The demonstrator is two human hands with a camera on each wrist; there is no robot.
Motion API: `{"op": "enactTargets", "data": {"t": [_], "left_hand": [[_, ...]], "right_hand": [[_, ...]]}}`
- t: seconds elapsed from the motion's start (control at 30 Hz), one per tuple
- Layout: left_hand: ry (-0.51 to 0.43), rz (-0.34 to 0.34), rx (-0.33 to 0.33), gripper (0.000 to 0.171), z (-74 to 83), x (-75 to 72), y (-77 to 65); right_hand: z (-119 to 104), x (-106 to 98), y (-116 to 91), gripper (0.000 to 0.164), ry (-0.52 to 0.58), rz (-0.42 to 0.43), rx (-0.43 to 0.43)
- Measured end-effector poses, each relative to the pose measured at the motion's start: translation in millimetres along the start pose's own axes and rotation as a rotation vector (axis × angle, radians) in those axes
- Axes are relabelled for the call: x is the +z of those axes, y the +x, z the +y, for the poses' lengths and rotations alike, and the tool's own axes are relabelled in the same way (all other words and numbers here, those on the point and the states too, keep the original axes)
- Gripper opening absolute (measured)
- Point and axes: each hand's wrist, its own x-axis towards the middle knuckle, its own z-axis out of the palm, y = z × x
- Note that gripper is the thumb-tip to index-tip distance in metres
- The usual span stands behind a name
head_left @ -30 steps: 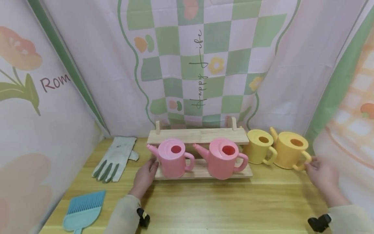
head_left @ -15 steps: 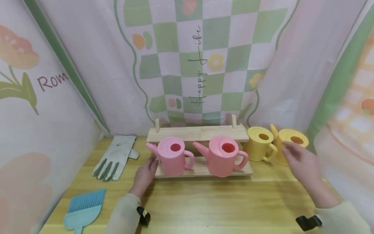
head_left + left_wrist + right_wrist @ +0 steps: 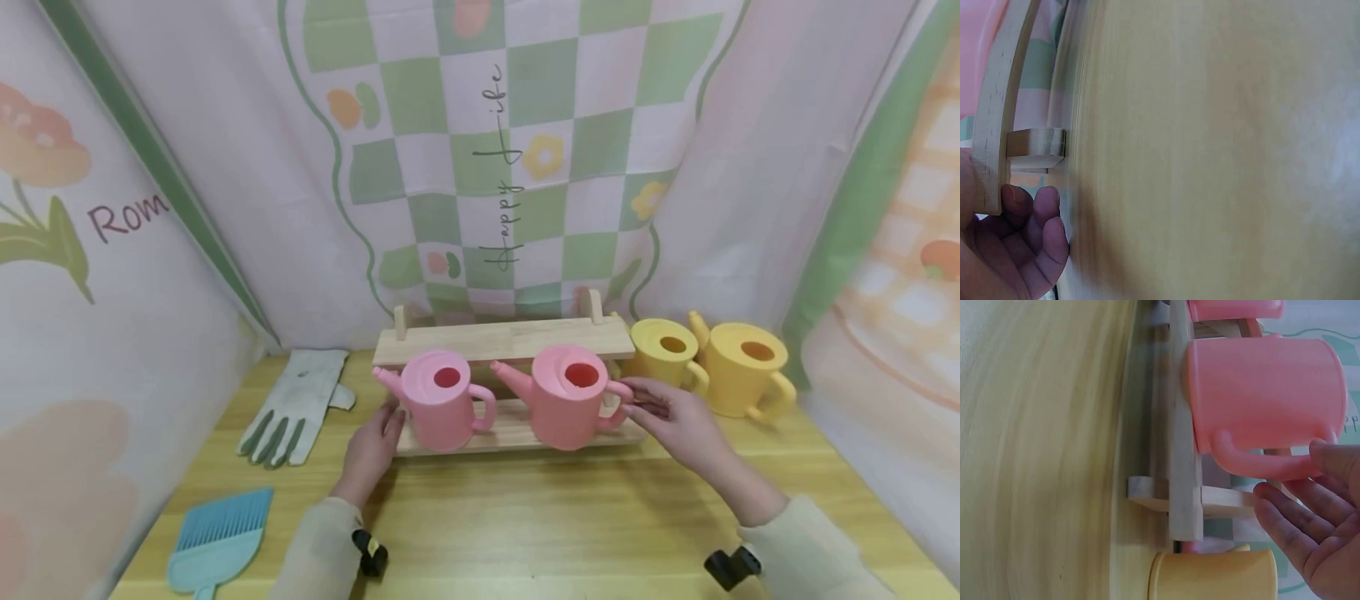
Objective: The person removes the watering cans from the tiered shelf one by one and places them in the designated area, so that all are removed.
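Two pink watering cans stand on the lower board of a small two-tier wooden shelf [image 3: 510, 340]: a left can [image 3: 437, 408] and a right can [image 3: 564, 408], spouts leftward. My left hand [image 3: 372, 446] holds the shelf's lower-board end [image 3: 988, 181], the thumb side on one face and curled fingers on the other. At the right can's handle [image 3: 1266, 465] is my right hand [image 3: 1319, 519], pinching its upper part between thumb and fingers. Two yellow watering cans, a nearer-shelf one [image 3: 660, 350] and an outer one [image 3: 742, 371], stand right of the shelf, the first partly behind my right hand.
A grey-white glove [image 3: 296, 404] with green fingertips lies on the wooden table [image 3: 480, 533] at left. In front of it lies a light-blue brush [image 3: 221, 537]. Printed curtains [image 3: 525, 150] close off the back and sides.
My right hand has left the outer yellow can's handle and moved left to the right pink can's handle. My left hand stays at the shelf's end. The head view has shifted slightly.
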Motion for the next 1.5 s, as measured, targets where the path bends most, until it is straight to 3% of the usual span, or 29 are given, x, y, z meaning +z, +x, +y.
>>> {"op": "enactTargets", "data": {"t": [0.57,0.97,1.23,1.5], "left_hand": [[-0.008,-0.004,0.010,0.054,1.0,3.3,0.9],[-0.005,-0.003,0.014,0.056,-0.7,0.8,-0.3],[0.003,0.011,0.030,0.053,-4.2,0.7,0.5],[0.004,0.011,0.047,0.053,-4.5,0.3,-0.1]], "right_hand": [[1,-1,-12,0.026,-0.109,0.113,0.003],[5,-29,-37,0.027,-0.079,0.191,0.018],[19,-50,-57,0.025,-0.068,0.258,0.024],[31,-71,-80,0.031,-0.078,0.279,0.113]]}}
